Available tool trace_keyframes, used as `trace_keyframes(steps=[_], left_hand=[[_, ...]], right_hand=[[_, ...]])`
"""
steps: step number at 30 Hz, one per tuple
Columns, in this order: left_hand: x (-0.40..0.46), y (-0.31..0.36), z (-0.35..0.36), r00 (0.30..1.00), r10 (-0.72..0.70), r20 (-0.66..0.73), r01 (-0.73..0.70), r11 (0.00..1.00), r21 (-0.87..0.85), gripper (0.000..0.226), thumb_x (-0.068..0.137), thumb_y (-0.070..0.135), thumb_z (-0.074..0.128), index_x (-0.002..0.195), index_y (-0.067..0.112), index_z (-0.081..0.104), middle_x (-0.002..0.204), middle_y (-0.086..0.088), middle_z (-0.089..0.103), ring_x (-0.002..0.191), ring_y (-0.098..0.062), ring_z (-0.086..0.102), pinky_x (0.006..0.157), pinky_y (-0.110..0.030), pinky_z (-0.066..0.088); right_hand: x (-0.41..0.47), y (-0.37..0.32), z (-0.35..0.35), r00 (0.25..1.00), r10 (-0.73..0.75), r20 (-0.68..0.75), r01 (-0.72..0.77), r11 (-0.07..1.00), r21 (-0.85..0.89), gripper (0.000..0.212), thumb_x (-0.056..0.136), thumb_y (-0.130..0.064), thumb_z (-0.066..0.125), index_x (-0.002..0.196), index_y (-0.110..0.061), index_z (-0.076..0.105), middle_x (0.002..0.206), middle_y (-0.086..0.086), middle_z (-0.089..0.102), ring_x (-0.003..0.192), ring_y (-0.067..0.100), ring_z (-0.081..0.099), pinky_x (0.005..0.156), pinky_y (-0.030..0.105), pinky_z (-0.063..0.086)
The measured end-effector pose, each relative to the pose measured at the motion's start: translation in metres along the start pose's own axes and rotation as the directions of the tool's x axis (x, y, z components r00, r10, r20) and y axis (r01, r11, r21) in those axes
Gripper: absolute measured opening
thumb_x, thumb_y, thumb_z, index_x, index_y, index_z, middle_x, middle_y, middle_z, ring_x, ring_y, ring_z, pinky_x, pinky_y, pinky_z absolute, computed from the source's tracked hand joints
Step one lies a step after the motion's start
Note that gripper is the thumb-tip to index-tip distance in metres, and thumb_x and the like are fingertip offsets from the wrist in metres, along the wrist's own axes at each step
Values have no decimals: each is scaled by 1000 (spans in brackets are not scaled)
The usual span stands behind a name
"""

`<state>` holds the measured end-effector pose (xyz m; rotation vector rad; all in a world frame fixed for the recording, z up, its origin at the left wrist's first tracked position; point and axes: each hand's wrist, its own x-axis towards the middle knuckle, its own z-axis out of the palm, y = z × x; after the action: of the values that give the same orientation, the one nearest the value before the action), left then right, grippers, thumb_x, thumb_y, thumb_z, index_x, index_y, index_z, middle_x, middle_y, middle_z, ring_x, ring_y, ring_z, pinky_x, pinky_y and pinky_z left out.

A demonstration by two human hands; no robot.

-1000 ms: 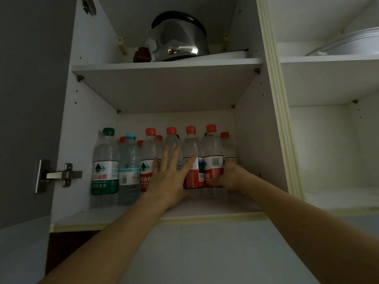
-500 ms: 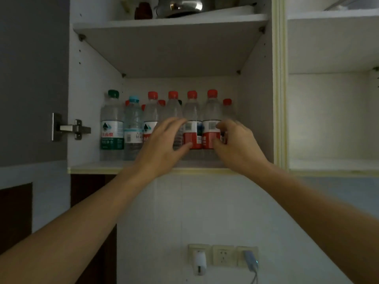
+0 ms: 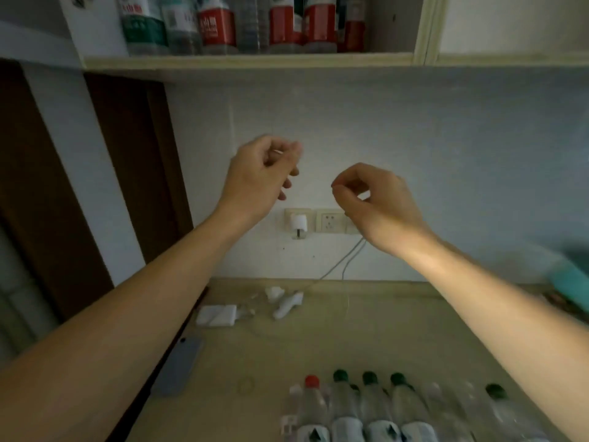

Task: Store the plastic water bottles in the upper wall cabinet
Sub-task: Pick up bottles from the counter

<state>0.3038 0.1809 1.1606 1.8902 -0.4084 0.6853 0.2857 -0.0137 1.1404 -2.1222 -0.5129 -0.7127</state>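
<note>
The cabinet shelf [image 3: 248, 60] carried a row of water bottles [image 3: 216, 27], red and green labelled. The countertop [image 3: 366, 330] below held more bottles [image 3: 369, 406] at its near edge, a phone [image 3: 178, 365] at left, and a white charger [image 3: 216, 315] farther back.

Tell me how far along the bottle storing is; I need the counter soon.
Done: a row of bottles stands on the cabinet shelf. In hand: nothing; left hand and right hand hang empty. Left: several bottles on the counter.
</note>
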Motion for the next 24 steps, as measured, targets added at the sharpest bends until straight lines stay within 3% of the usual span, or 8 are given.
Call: trace_keyframes(steps=[3, 5, 8, 12, 16, 20, 22, 24], left_hand=[[-40, -31, 21, 989, -120, 89, 123, 992, -38, 27, 102, 36, 60, 108, 11, 68, 85, -2, 72, 66, -12, 66, 55, -26, 54], [-70, -54, 36, 971, -181, 158, 188, 982, -30, 25, 101, 37, 60, 105, 13, 68, 83, 0, 72, 64, -9, 66, 54, -25, 54], [-112, -85, 58, 927, -283, 245, 284, 958, 34, 21, 99, 41, 62, 98, 21, 68, 82, 3, 72, 60, -4, 66, 53, -22, 54], [-159, -126, 79, 808, -466, 361, 441, 884, 154, 23, 97, 46, 64, 100, 23, 64, 94, -2, 71, 74, -15, 70, 62, -33, 61], [-200, -168, 93, 593, -680, 431, 542, 733, 412, 45, 92, 53, 66, 122, 20, 58, 112, 1, 64, 88, -17, 68, 77, -38, 63], [-230, -196, 107, 381, -826, 416, 661, 558, 502, 63, 90, 52, 70, 139, 16, 50, 126, -5, 58, 99, -19, 63, 90, -43, 60], [-238, -203, 114, 333, -848, 413, 688, 518, 509, 68, 88, 53, 70, 140, 16, 48, 132, -7, 58, 107, -23, 63, 95, -44, 58], [-244, -205, 121, 319, -852, 415, 690, 509, 515, 62, 86, 54, 71, 132, 16, 54, 129, -6, 62, 110, -24, 64, 97, -45, 56]], right_hand=[[-39, 29, 12, 979, 201, 40, -201, 980, 4, 13, 93, -20, 59, 85, -24, 70, 81, -8, 72, 78, 12, 69, 74, 40, 61], [-69, 45, 23, 943, 317, 100, -317, 948, -9, 16, 92, -19, 59, 83, -27, 69, 80, -3, 73, 79, 19, 71, 75, 50, 61], [-114, 68, 36, 881, 432, 195, -425, 902, -79, 15, 94, -21, 59, 85, -32, 66, 82, -6, 72, 76, 15, 71, 75, 49, 63], [-160, 102, 52, 781, 554, 290, -534, 832, -150, 8, 96, -19, 61, 95, -25, 66, 88, -1, 72, 74, 18, 72, 75, 47, 63], [-186, 138, 73, 669, 629, 397, -580, 775, -251, 26, 96, -21, 64, 121, -13, 66, 111, 4, 68, 88, 18, 67, 70, 26, 55], [-198, 168, 97, 591, 651, 477, -597, 750, -284, 38, 96, -25, 65, 133, -16, 60, 120, 6, 69, 89, 11, 61, 63, 15, 41], [-196, 180, 107, 573, 641, 511, -587, 756, -290, 46, 96, -27, 65, 140, -17, 53, 120, 5, 69, 90, 12, 62, 65, 17, 44], [-193, 191, 119, 544, 625, 560, -541, 771, -335, 52, 96, -32, 63, 144, -19, 49, 123, 5, 68, 103, 19, 64, 84, 31, 53]])
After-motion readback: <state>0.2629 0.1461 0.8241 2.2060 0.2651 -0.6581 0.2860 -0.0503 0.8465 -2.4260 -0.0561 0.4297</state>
